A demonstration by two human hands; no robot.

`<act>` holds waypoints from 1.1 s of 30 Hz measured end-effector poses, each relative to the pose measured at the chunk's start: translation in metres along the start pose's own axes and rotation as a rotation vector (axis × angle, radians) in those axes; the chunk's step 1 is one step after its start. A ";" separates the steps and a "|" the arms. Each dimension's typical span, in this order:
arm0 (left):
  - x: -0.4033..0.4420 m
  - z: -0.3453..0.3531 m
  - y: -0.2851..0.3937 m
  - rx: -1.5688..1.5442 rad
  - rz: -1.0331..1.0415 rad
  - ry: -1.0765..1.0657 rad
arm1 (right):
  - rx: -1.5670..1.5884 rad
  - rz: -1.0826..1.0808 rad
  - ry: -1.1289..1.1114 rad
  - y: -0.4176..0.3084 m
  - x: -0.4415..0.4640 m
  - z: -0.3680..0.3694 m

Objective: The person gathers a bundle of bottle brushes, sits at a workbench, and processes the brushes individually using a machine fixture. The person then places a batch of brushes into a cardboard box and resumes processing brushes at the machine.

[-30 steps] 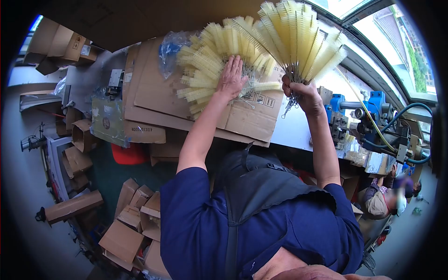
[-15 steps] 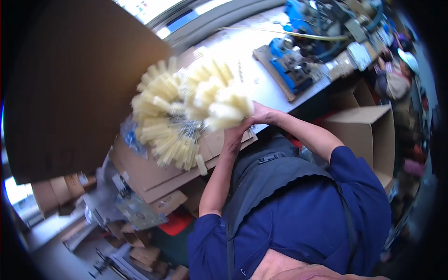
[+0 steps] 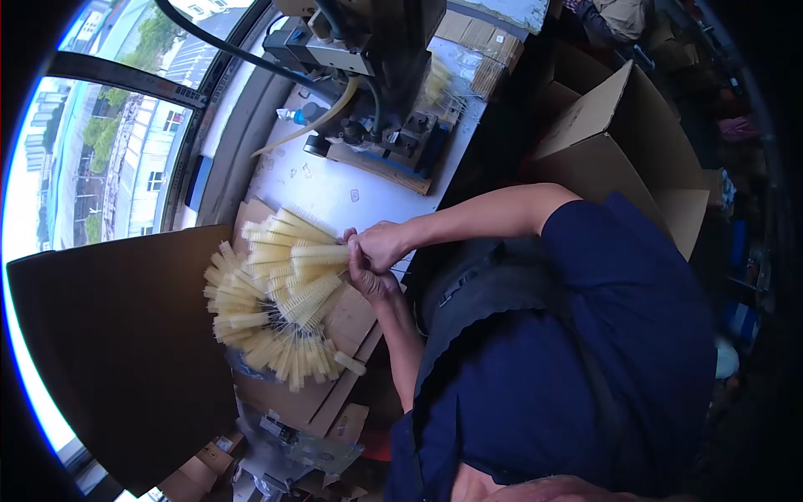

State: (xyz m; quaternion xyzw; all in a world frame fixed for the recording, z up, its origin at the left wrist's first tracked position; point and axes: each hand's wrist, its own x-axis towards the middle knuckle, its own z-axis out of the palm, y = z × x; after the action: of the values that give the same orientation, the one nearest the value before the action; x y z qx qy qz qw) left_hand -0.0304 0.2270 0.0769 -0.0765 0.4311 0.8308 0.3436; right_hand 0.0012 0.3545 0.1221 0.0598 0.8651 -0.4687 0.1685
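My left hand (image 3: 374,283) and my right hand (image 3: 382,245) are together at the table edge, fingers closed around the stems of a bundle of tube brushes (image 3: 293,251). Their pale yellow bristle heads fan out to the left of my hands, and thin wire stems stick out behind my fingers. Just below lies a larger ring of similar brushes (image 3: 238,322), heads outward and wire stems toward the middle. They rest on flat cardboard (image 3: 305,402). How many stems each hand grips is hidden.
A bench machine (image 3: 376,125) with hoses stands on the white table (image 3: 288,171) beyond my hands. A large cardboard panel (image 3: 125,351) rises at left. More brushes (image 3: 439,84) lie behind the machine. Open cardboard boxes (image 3: 611,159) stand at right.
My view has swung, bringing the window and machine further into sight. My hands still hold the bundle, now with the stems showing behind my fingers. The blur has lessened.
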 end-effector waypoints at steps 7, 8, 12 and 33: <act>0.023 -0.002 -0.006 0.031 0.086 0.151 | 0.063 -0.179 0.388 0.078 -0.051 0.003; 0.032 -0.017 -0.002 0.045 0.091 0.133 | 0.140 -0.147 0.473 0.098 -0.069 0.004; 0.030 -0.023 0.002 0.133 0.173 0.208 | 0.354 0.447 0.527 0.182 -0.173 0.011; 0.043 -0.011 -0.043 0.267 0.395 0.266 | 0.768 1.198 0.603 0.339 -0.414 0.267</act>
State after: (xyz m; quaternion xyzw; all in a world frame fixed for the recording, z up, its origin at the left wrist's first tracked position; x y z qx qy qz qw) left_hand -0.0369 0.2569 0.0229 -0.0534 0.5849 0.8001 0.1223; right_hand 0.5403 0.3427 -0.1366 0.6970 0.4704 -0.5282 0.1177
